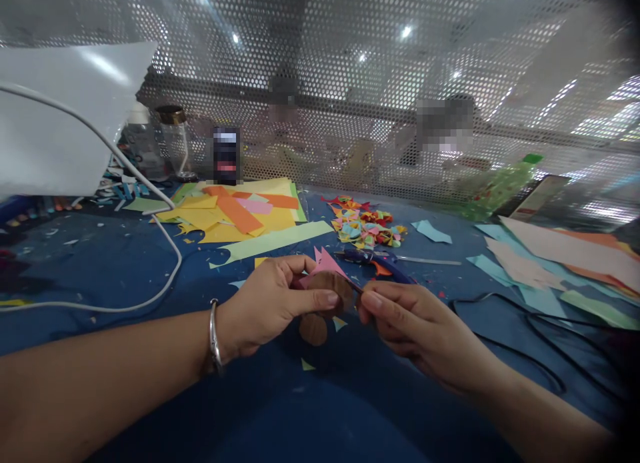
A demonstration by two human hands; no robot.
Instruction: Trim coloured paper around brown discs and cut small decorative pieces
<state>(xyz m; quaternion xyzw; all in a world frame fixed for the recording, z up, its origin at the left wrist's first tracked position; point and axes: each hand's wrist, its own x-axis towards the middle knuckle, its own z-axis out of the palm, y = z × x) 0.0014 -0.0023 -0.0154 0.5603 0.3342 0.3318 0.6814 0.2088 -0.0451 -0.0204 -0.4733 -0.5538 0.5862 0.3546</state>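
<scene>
Far left, a white cable (150, 203) loops over the blue table (100, 263), with a heap of yellow and orange paper (235, 213) just behind it. In the middle, up close, the left hand (265, 303) has a bracelet (215, 340) on the wrist, and its thumb and fingers pinch a brown paper disc (327, 288) just above the table. A second brown disc (313, 329) sits right under it, can't tell if they're joined. The right hand (415, 323) pinches the disc's right edge, fingers pressed together. Scissors (360, 255) and a pile of folded colour bits (367, 226) lie beyond, and pale sheets (550, 250) are off to the right.
</scene>
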